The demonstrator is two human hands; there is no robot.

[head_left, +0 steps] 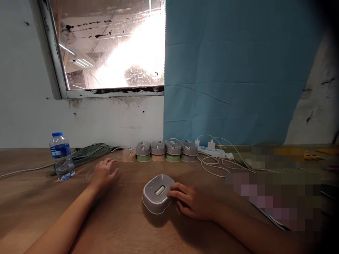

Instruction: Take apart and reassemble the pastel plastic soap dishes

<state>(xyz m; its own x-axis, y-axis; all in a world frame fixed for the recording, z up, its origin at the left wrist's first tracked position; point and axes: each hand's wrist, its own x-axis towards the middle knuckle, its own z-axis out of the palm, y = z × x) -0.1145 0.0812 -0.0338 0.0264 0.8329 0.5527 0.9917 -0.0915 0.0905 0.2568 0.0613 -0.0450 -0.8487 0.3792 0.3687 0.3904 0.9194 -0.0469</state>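
In the head view a rounded grey plastic box (154, 188) with a pale oval piece in a slot on its top is in front of me, slightly tilted, with a shadow under it. My right hand (189, 200) holds its right edge, fingers on the top and thumb at the side. To the left, my left hand (104, 173) is empty, its fingers apart, low over the table near a dark green cloth item (91, 153). Whether that hand rests on the table I cannot tell.
Several small lidded boxes (158, 157) in orange, green and grey line the wall. A water bottle (63, 162) stands at left. A white power strip (212, 151) with loose cables (212, 173) lies at right. Part of the right side is blurred out.
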